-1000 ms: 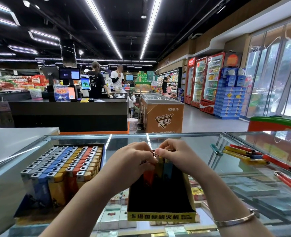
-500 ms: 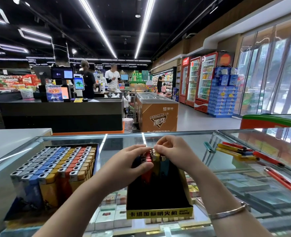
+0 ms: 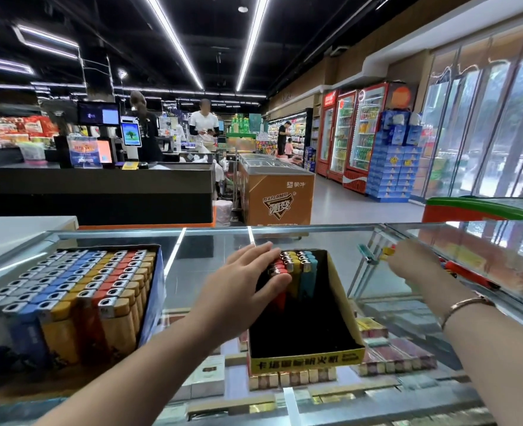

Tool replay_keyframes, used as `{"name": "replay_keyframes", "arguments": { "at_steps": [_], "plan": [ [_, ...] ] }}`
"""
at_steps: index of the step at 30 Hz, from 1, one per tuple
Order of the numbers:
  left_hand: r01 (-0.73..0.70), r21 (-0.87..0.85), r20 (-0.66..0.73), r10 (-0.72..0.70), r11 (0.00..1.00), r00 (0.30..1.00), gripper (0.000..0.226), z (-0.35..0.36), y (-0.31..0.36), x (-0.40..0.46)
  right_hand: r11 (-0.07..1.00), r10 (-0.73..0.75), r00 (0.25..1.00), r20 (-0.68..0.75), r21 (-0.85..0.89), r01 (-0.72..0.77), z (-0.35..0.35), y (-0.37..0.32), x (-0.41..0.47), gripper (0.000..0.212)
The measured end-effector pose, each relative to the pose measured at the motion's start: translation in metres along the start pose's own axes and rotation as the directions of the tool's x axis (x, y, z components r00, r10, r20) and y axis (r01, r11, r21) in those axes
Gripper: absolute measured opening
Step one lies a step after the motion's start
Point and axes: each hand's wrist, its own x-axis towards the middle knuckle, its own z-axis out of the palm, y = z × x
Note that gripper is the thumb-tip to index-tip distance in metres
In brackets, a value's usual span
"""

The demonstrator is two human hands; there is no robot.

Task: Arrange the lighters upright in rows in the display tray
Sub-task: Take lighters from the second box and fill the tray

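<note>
Left hand (image 3: 247, 284) rests flat against upright lighters (image 3: 297, 265); right hand (image 3: 414, 259) reaches rightward.

Left hand (image 3: 247, 282): fingers extended, palm down, forearm reaching forward. Right hand (image 3: 414, 261): extended far right, fingers curled and blurred; bracelet (image 3: 463, 304) on wrist.

We see a display tray (image 3: 344, 305) that is black inside with a yellow front band bearing dark lettering. In it stand lighters (image 3: 297, 272) in red, yellow and light blue, all with silver tops. To the left, a blue box (image 3: 154, 290) holds columns of lighters in grey, blue, yellow, red and orange, again capped in silver. On the glass counter (image 3: 211, 250) lie loose lighters (image 3: 472, 276) in red and yellow, one teal. The right wrist wears a rose-gold bangle (image 3: 464, 305). Beyond stands an orange freezer (image 3: 280, 199) with a dark triangular logo.
</note>
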Motion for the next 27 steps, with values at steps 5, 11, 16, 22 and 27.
{"name": "replay_keyframes", "arguments": {
  "at_steps": [5,11,16,22,27],
  "plan": [
    [-0.016,-0.010,-0.011,0.016,1.000,1.000,0.075,0.002,-0.006,0.002,0.981,0.027,0.999,0.047,-0.192,-0.018,0.005,0.012,0.009,0.023],
    [-0.010,-0.016,0.019,0.010,1.000,1.000,0.075,-0.001,-0.006,0.001,0.939,-0.094,0.994,0.061,-0.328,0.109,0.004,-0.003,0.018,0.012],
    [-0.009,-0.011,0.040,0.009,1.000,0.999,0.072,-0.002,-0.004,-0.001,0.954,-0.081,0.990,0.114,-0.280,0.110,0.004,-0.007,0.025,0.010],
    [-0.003,-0.022,0.057,0.005,1.000,0.998,0.070,-0.003,-0.004,0.000,0.997,0.002,0.999,0.046,0.076,-0.006,-0.003,-0.013,0.039,0.011],
    [-0.015,-0.008,0.040,0.016,1.000,0.999,0.069,-0.002,-0.005,0.000,0.992,-0.081,0.980,0.182,-0.084,0.097,0.015,-0.035,0.048,0.016]
  ]
}}
